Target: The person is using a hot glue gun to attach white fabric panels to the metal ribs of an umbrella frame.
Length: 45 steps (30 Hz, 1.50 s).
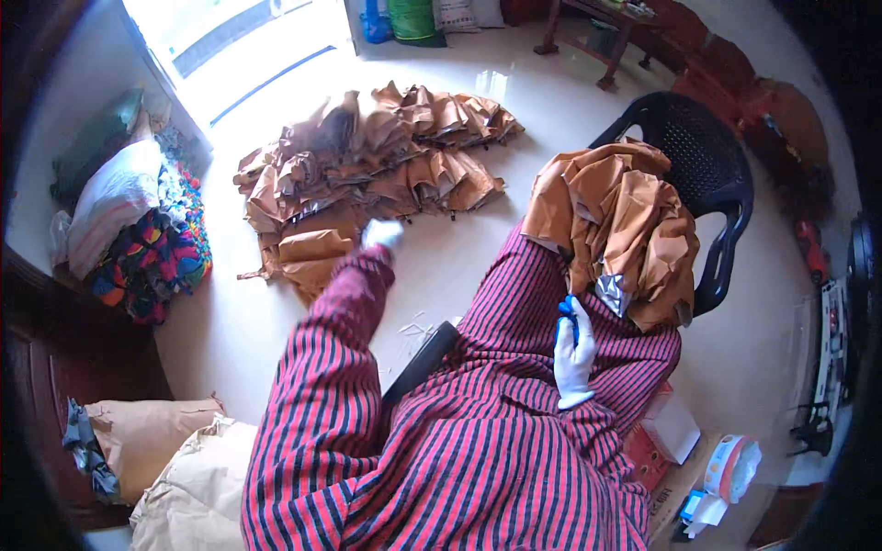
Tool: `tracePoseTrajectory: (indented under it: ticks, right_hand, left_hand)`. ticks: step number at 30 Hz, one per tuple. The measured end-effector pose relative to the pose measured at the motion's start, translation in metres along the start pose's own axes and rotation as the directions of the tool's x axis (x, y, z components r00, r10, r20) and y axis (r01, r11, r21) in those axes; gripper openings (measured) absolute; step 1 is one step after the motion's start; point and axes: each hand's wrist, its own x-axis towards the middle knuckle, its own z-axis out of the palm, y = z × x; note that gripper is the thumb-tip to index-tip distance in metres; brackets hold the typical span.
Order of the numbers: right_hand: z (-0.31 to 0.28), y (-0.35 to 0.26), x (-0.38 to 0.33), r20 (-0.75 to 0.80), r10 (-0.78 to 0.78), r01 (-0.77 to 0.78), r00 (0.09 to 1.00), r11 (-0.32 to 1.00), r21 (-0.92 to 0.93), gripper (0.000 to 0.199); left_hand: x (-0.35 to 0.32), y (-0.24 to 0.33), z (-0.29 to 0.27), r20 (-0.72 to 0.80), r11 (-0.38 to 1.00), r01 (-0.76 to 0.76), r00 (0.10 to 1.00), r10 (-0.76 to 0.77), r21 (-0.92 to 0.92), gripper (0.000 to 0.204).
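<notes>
My right hand, in a white glove, is closed round a small blue tool whose exact kind I cannot make out. It rests over my lap, just below a crumpled bundle of brown sheet material with a silver patch near its lower edge. That bundle lies across my knees and against a black plastic chair. My left hand, also gloved in white, reaches out to the near edge of a large brown heap on the floor. Motion smears its fingers, so their grip is hidden.
Colourful bundled cloth and a white sack stand at the left. Brown sacks lie lower left. White scraps dot the pale floor. At the lower right are a red-and-white box and a tape roll.
</notes>
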Motion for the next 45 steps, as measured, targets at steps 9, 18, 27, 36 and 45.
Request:
tracePoseTrajectory:
  ticks: [9,18,27,36,45]
  right_hand:
    - [-0.021,0.03,-0.025,-0.069,0.157,-0.158,0.985,0.987,-0.006,0.028]
    - [-0.039,0.071,-0.02,-0.227,0.262,-0.242,0.938,0.964,0.112,0.026]
    - [-0.068,0.037,0.057,-0.213,0.214,-0.263,0.953,0.935,-0.238,0.048]
    - [-0.046,0.027,0.16,-0.165,0.448,-0.408,0.879,0.527,-0.746,0.059]
    - [-0.133,0.008,0.228,-0.014,0.016,-0.022,1.0,0.736,-0.676,0.03]
  left_hand:
    - [-0.096,0.129,-0.064,0.449,0.007,0.471,0.835,0.317,-0.882,0.034]
    - [-0.067,0.183,-0.193,0.077,-0.248,0.131,0.974,0.214,-0.96,0.021]
    - [-0.118,0.311,-0.218,-0.167,-0.116,-0.133,0.912,0.374,-0.984,0.026]
    - [-0.122,0.315,-0.167,-0.036,0.026,-0.048,0.935,0.353,-0.998,0.024]
    - [-0.102,0.307,-0.141,-0.011,0.033,-0.022,0.956,0.294,-0.999,0.021]
